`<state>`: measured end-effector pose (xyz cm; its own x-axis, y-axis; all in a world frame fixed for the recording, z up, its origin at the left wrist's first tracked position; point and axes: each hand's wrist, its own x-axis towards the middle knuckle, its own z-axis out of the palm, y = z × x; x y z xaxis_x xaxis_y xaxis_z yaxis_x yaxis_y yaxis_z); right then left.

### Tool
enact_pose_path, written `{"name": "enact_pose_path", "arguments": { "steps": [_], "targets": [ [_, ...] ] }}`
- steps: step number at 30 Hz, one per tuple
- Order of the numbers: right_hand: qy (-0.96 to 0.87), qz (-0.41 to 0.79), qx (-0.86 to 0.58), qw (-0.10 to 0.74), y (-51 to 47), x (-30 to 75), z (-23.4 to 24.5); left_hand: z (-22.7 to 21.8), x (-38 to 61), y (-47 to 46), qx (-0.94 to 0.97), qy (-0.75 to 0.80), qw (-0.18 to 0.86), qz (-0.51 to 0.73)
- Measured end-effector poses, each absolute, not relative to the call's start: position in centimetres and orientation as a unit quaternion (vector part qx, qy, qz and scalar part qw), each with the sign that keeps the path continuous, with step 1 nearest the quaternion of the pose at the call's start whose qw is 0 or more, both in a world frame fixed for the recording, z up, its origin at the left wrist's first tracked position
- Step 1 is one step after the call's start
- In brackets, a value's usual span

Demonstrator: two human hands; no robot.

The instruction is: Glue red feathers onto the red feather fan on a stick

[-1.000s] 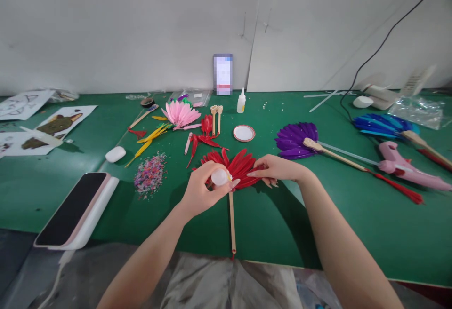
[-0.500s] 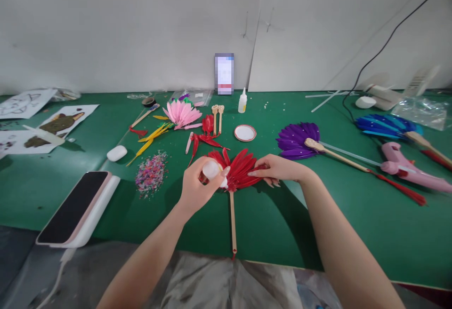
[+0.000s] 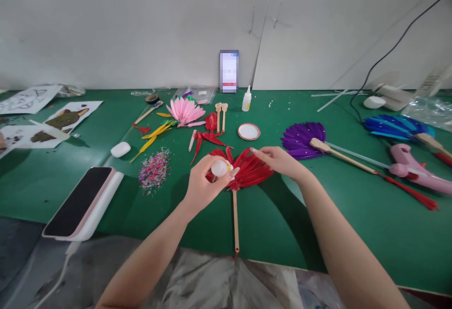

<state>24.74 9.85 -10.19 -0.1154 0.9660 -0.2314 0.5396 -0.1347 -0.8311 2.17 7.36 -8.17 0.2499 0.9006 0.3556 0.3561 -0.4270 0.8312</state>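
Observation:
My left hand [image 3: 205,182] is closed around a small white squeeze bottle [image 3: 219,168]. Its pale round base faces me, and the nozzle end points down at the red feather fan [image 3: 249,172]; the tip is hidden by my fingers. The fan lies on the green table with its wooden handle [image 3: 236,219] toward me. At the upper right edge of the feathers, my right hand [image 3: 278,162] grips them, thumb on top and the other fingers partly hidden. Just beyond the fan lie loose red feathers [image 3: 211,138] and a white red-rimmed dish [image 3: 249,131].
Left are confetti-like bits [image 3: 154,170], yellow feathers [image 3: 151,139], pink feathers [image 3: 185,110] and a phone [image 3: 79,201]. Behind stands another squeeze bottle [image 3: 246,100]. On the right lie a purple feather fan [image 3: 303,139], a pink glue gun [image 3: 406,165] and a blue feather fan [image 3: 395,125].
My right hand has shifted from the right side of the red feathers up to their upper edge. My left hand still holds the bottle over the fan. The view has shifted slightly.

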Motion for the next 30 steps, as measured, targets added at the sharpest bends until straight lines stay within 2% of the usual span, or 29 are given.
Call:
{"name": "enact_pose_path", "arguments": {
  "steps": [5, 11, 30],
  "targets": [
    [-0.640, 0.340, -0.627, 0.286, 10.1, 23.6, -10.9, -8.3, 2.1, 7.4, 0.737, 0.429, 0.312, 0.419],
    [-0.648, 0.284, -0.634, 0.313, 10.0, 22.5, -11.2, -7.8, 2.2, 7.3, 0.768, 0.407, 0.287, 0.403],
    [-0.673, 0.302, -0.601, 0.309, 10.1, 22.5, -12.0, -7.6, 2.1, 7.1, 0.760, 0.431, 0.269, 0.405]
  ]
}}
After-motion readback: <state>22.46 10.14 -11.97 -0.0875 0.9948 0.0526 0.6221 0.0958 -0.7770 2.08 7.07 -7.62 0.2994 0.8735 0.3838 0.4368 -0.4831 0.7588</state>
